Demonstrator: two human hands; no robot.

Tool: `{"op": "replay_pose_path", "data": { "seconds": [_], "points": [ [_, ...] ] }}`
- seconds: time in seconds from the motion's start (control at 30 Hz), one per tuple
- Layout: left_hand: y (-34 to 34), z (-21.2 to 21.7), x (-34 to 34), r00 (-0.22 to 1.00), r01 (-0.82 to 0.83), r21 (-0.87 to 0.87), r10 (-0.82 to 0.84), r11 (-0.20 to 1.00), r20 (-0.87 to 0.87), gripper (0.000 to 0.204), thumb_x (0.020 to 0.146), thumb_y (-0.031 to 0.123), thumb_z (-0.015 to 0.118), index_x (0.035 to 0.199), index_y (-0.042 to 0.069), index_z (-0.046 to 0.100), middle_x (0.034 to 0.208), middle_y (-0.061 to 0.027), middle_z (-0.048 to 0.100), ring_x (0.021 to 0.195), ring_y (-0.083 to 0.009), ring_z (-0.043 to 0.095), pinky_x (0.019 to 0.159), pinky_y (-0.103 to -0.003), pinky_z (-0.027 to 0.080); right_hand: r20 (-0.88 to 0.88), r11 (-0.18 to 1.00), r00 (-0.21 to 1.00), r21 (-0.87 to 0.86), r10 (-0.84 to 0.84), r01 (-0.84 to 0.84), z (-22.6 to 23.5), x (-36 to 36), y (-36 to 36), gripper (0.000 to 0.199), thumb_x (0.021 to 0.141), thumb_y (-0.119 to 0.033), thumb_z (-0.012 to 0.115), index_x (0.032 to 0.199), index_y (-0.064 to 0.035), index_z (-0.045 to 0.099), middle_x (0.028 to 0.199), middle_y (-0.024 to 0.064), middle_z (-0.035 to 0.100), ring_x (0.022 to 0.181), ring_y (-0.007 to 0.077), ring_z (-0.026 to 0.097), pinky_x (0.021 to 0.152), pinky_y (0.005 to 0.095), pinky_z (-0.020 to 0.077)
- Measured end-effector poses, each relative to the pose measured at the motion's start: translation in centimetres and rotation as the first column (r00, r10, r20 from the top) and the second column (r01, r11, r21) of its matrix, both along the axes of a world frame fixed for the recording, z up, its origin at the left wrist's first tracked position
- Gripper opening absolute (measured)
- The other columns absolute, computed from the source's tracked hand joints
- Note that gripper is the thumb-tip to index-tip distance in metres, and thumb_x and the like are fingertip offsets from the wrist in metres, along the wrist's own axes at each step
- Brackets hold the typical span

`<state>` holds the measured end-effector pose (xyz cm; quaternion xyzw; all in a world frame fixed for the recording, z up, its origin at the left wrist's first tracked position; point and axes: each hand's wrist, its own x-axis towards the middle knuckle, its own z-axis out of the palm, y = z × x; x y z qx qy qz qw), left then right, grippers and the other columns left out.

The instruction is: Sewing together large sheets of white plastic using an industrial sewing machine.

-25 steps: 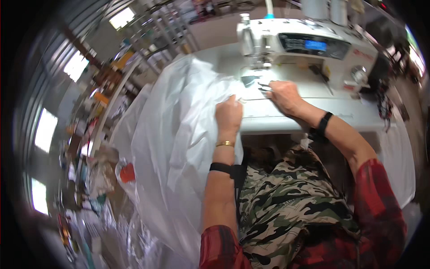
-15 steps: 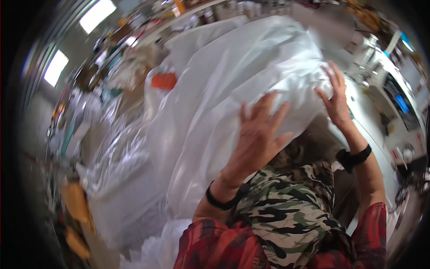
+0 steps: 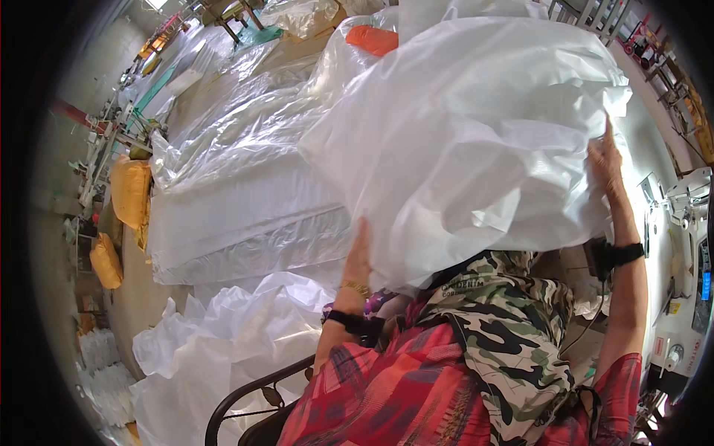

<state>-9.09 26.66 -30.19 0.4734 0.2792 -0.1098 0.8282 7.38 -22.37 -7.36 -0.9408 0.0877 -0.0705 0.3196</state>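
Note:
A large, translucent white plastic sheet (image 3: pixel 476 134), perhaps a bag, billows in front of me and over the top of my lap. My right hand (image 3: pixel 606 157) is at its right edge, with the index finger pointing up along the material and the other fingers closed on it. Against the lower left edge stands my left hand (image 3: pixel 358 256), seen side-on with its fingers stretched upward. The sheet hides part of that palm. Dark bands circle both wrists.
Left of me lies a wide stack wrapped in clear plastic (image 3: pixel 245 193). Crumpled white plastic (image 3: pixel 223 334) is heaped beside a black metal chair frame (image 3: pixel 223 405). Yellow sacks (image 3: pixel 131 192) stand farther left. A white machine (image 3: pixel 680 297) with a display is at my right.
The view has swung, bringing the stack and chair into fuller sight. My hands have spread apart to opposite sides of the sheet, which now puffs up between them. The right hand has taken hold of its edge.

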Motion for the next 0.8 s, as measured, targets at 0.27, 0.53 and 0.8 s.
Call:
{"op": "replay_pose_path", "data": {
  "seconds": [0.27, 0.53, 0.8],
  "points": [
    [-16.8, 6.4, 6.6, 0.776, 0.212, -0.096, -0.108, 0.973, 0.622, 0.036, 0.098, 0.036, 0.059, 0.104, 0.001, 0.068, 0.082, -0.0063, 0.07, 0.071, -0.016, 0.067, 0.066, -0.03, 0.056, -0.088, 0.675, 0.705, -0.225, 0.704, -0.702, -7.3, -11.5, 15.7, 0.041, 0.085, -0.023, 0.059, 0.119, -0.0019, 0.057, 0.116, 0.0201, 0.061, 0.111, 0.037, 0.058, 0.095, 0.0463, 0.0467],
    [-17.5, 5.2, 8.8, 0.838, 0.293, -0.039, -0.237, 0.955, 0.492, 0.036, 0.099, 0.029, 0.051, 0.117, 0.0, 0.064, 0.114, -0.0115, 0.066, 0.097, -0.0193, 0.065, 0.082, -0.03, 0.054, -0.166, 0.497, 0.54, -0.24, 0.825, -0.834, -0.9, -15.3, 14.3, 0.031, 0.091, -0.026, 0.059, 0.113, -0.0043, 0.066, 0.112, 0.0206, 0.064, 0.112, 0.0369, 0.057, 0.096, 0.0434, 0.0442],
    [-14.2, 9.7, 3.5, 0.888, 0.332, -0.074, -0.286, 0.94, 0.361, 0.051, 0.102, 0.035, 0.038, 0.134, -0.002, 0.052, 0.131, -0.0172, 0.055, 0.103, -0.0261, 0.064, 0.084, -0.033, 0.056, 0.224, 0.796, 0.771, -0.045, 0.596, -0.603, 4.7, -15.3, 5.5, 0.032, 0.094, -0.025, 0.061, 0.119, -0.005, 0.065, 0.11, 0.0184, 0.068, 0.099, 0.0354, 0.066, 0.085, 0.0413, 0.0527]
  ]
}}
